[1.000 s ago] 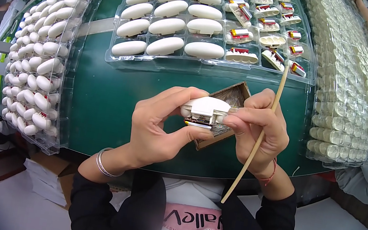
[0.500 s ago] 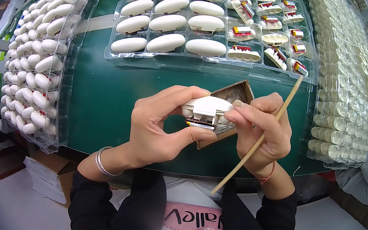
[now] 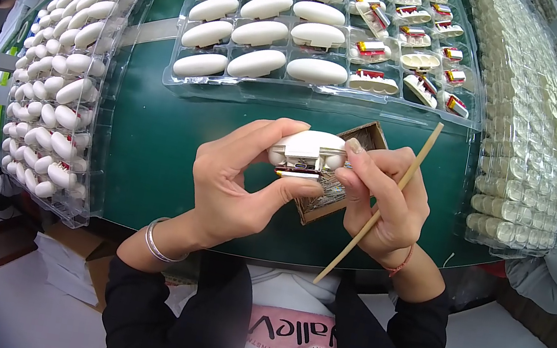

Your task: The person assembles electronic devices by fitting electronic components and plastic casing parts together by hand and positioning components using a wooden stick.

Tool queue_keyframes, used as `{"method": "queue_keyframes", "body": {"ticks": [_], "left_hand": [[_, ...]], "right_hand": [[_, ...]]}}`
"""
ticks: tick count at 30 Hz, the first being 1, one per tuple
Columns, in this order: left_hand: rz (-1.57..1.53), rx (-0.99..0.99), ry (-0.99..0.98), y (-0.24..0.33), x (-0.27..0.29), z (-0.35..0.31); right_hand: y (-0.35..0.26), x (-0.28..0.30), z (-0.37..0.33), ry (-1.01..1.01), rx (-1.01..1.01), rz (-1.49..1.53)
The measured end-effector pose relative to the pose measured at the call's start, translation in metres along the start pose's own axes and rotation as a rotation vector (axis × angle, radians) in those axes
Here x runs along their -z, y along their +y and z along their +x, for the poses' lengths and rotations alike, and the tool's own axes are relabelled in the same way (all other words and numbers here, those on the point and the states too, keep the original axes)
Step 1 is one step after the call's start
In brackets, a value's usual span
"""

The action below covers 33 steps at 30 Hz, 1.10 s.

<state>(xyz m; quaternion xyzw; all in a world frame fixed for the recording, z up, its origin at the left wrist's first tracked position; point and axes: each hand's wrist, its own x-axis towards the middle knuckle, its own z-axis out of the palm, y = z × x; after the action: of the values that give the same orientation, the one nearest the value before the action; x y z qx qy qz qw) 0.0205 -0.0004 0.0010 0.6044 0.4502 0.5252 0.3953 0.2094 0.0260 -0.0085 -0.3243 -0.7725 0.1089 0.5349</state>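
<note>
Above a dark green tabletop (image 3: 148, 151), the left hand (image 3: 236, 181) pinches a small white oval casing (image 3: 308, 151) between thumb and fingers. The right hand (image 3: 385, 204) touches its metal edge with fingertips while gripping a thin wooden stick (image 3: 380, 210). Beneath lies a small brown box (image 3: 334, 199). Clear plastic trays (image 3: 333, 34) of white oval shells fill the table's far side and left. Another seated person (image 3: 554, 260) is at the right edge.

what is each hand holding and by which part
Left hand pinches the white oval plastic shell by its end and underside; right hand steadies its other end, with the thin wooden stick gripped mid-shaft.
</note>
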Motion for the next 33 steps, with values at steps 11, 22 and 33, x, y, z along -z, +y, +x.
{"method": "queue_keyframes", "body": {"ticks": [11,22,33], "left_hand": [[0.022,-0.041,0.026,-0.004,0.002,0.003],[-0.075,0.043,0.024,-0.007,0.005,0.004],[-0.09,0.057,-0.063,-0.001,0.01,0.002]], "right_hand": [[0.004,-0.003,0.002,-0.034,0.007,0.038],[0.008,0.004,0.007,-0.201,-0.047,0.116],[0.025,0.02,0.01,-0.062,-0.911,1.262]]}}
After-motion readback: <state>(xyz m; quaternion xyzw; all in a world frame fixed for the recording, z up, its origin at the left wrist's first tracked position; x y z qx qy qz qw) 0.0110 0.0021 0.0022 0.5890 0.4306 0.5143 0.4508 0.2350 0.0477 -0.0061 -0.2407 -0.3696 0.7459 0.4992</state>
